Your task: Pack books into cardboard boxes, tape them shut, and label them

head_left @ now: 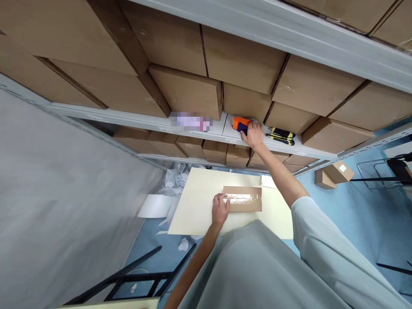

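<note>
Left hand [220, 209], loosely spread, likely steadies the flat brown cardboard box [244, 200]; beyond it, right hand [253, 134] clasps an orange-and-navy plastic tape dispenser [240, 124]

A plain grey wall [64, 180] fills the side at nine o'clock, with soft shading on it, and it meets the blue floor [360, 231] near eight o'clock. Across twelve o'clock runs a light grey metal shelf [289, 30], whose levels are filled with closed brown cartons [244, 56]. Under it, towards six o'clock, there is a pale yellow table [196, 201]. White crumpled wrapping [174, 178] lies at eight o'clock, and black bars [141, 279] of a frame stand at seven. At three o'clock are two small boxes [337, 171] and, farther out, a black chair [399, 167]. The light looks even and rather cool.
</note>
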### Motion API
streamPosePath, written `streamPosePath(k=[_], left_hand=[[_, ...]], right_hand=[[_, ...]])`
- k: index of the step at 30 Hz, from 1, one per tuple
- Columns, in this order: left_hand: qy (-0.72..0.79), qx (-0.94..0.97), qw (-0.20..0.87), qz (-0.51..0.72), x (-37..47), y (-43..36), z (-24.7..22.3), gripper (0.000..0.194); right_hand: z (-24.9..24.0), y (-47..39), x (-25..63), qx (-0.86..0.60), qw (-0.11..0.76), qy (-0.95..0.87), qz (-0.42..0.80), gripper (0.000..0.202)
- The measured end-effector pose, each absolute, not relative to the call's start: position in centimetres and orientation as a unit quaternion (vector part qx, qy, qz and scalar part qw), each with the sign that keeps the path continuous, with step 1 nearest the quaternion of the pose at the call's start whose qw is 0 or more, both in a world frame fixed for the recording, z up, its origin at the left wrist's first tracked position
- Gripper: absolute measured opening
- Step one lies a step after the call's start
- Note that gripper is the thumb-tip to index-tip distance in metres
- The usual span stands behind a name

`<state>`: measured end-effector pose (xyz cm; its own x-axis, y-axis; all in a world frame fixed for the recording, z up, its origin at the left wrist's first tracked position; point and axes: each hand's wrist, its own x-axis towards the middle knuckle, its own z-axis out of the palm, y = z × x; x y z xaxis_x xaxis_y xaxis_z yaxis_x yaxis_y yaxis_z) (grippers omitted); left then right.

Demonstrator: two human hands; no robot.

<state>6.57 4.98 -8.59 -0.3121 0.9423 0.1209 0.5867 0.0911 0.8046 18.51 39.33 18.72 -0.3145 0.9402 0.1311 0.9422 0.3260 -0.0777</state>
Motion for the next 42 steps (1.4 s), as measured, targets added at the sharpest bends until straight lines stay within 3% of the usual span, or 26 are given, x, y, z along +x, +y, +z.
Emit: streamPosePath(k=[9,18,21,24,27,30,42], left_hand=[[0.695,0.528,0.268,0.408,6.5,5.0,-8.5,0.025],[0.689,0.480,0.349,0.415,6.8,5.0,-7.9,0.026],[0.686,0.483,0.350,0.417,6.9,5.1,-7.6,0.025],[0.686,0.483,0.342,0.424,7.0,5.1,-7.5,0.024],[0.677,0.488,0.341,0.432,7.1,5.1,-7.6,0.025],[0.678,0.482,0.345,0.435,7.3,5.1,-7.6,0.024],[0.698,0.464,0.345,0.422,7.8,5.4,-4.4,0.024]], right_hand=[[21.6,39.5,18.3,-0.612,-0.037,-0.788,0.055,0.048],[20.8,33.1,22.5,-0.550,0.045,-0.831,0.065,0.050],[19.0,28.7,25.1,-0.523,0.097,-0.829,0.176,0.058],[16.4,24.3,28.0,-0.458,0.119,-0.793,0.384,0.064],[13.7,20.7,30.5,-0.408,0.056,-0.703,0.580,0.067],[11.7,18.2,32.2,-0.417,-0.009,-0.619,0.666,0.067],[9.5,18.4,33.0,-0.431,-0.073,-0.646,0.625,0.077]])
